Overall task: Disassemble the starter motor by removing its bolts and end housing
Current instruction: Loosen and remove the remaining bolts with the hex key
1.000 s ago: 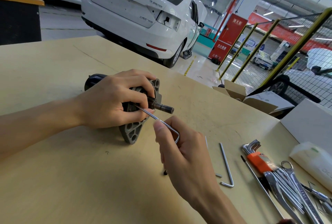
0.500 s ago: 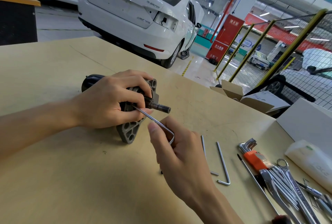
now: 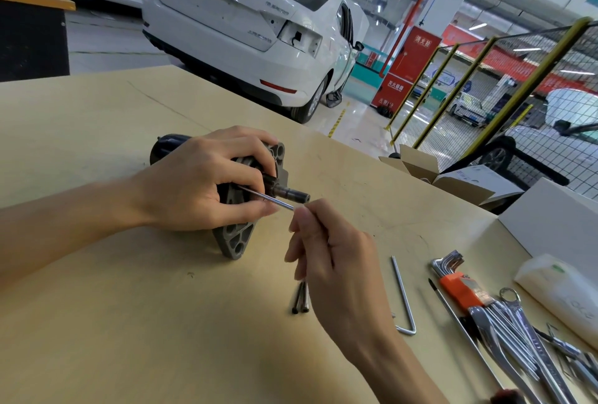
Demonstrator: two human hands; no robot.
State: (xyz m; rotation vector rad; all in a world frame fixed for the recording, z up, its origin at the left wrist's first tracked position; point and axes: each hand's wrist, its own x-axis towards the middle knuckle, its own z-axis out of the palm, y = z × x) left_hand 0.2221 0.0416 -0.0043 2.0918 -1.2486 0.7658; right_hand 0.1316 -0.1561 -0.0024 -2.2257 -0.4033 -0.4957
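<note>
My right hand [image 3: 326,258] pinches the near end of a thin metal rod [image 3: 267,198], which I think is a hex key. My fingertips are curled tight on it. The far end goes into the face of the starter motor [image 3: 239,206], under my other thumb. I cannot see the tip, so I cannot tell if it sits in a bolt head.

My left hand [image 3: 200,183] wraps over the top of the motor. Its fingers are curled round the grey end housing [image 3: 236,241] and press it down on the table [image 3: 97,322]. The motor lies on its side, near the middle of the table, with its little shaft [image 3: 291,194] poking out toward my right hand.

The motor looks like heavy, hard metal. It will not bend or squash, but its round body could roll, so I should hold it by the wide flat housing. The rod is skinny and smooth and may slip, so I must pinch it hard.

Two long bolts [image 3: 300,298] already lie just beside my right wrist. They are light and could roll away.
</note>
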